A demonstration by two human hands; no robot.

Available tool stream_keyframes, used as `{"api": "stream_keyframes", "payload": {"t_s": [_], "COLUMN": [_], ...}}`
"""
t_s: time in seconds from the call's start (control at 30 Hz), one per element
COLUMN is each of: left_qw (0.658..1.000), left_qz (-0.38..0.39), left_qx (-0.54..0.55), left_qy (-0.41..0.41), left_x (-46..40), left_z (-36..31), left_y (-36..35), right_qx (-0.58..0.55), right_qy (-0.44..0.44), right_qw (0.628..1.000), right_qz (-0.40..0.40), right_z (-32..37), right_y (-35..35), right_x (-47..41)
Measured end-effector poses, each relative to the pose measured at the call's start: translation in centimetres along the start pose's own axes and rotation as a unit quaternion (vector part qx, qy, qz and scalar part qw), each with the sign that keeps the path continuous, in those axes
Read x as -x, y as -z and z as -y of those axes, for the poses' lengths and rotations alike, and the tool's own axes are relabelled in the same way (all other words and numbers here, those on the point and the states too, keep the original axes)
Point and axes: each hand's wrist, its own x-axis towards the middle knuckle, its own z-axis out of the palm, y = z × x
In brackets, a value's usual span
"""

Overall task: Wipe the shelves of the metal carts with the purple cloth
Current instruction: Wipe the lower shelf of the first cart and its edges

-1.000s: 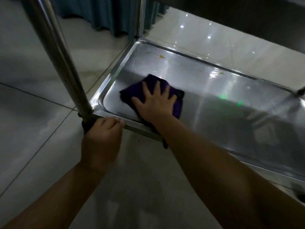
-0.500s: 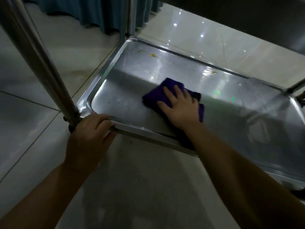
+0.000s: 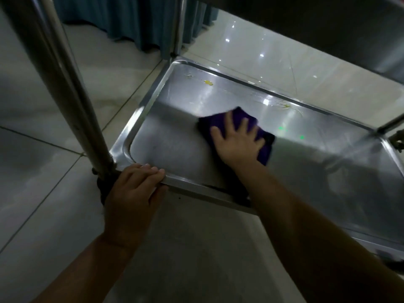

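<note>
Purple cloth (image 3: 239, 122) under flat right hand (image 3: 237, 143) (fingers spread) | left hand (image 3: 133, 193) grips shelf rim (image 3: 196, 186)

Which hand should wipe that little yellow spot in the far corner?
Probably the right hand: it presses the purple cloth flat on the metal shelf, nearer the yellow spot.

one cloth (image 3: 238, 125), one shelf (image 3: 175, 149), two hands (image 3: 238, 147)

R hand (image 3: 237, 144) flat, fingers spread, arm extended; L hand (image 3: 131, 193) curled, prob. gripping.
</note>
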Motion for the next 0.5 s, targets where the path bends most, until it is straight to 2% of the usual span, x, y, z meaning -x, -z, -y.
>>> {"api": "stream_keyframes", "payload": {"t_s": [0.13, 0.23, 0.33, 0.5], "left_qw": [0.999, 1.000, 1.000, 0.999], "left_qz": [-0.011, 0.001, 0.005, 0.020], "left_qx": [0.029, 0.010, 0.002, -0.009], "left_qy": [0.016, 0.004, -0.013, -0.045], "left_x": [-0.2, -0.3, -0.4, -0.1], "left_z": [-0.2, -0.3, 0.3, 1.1], "left_y": [0.3, 0.5, 0.6, 0.1], "right_qx": [0.001, -0.003, 0.009, 0.036], "right_qy": [0.194, 0.271, 0.280, 0.169], "right_qw": [0.980, 0.961, 0.958, 0.984], "right_qz": [0.040, 0.061, 0.058, 0.039], "right_z": [10.9, 15.1, 13.9, 3.8], "right_y": [-1.0, -0.8, -0.4, 0.5], "right_x": [-0.3, -0.9, -3.0, -7.1]}}
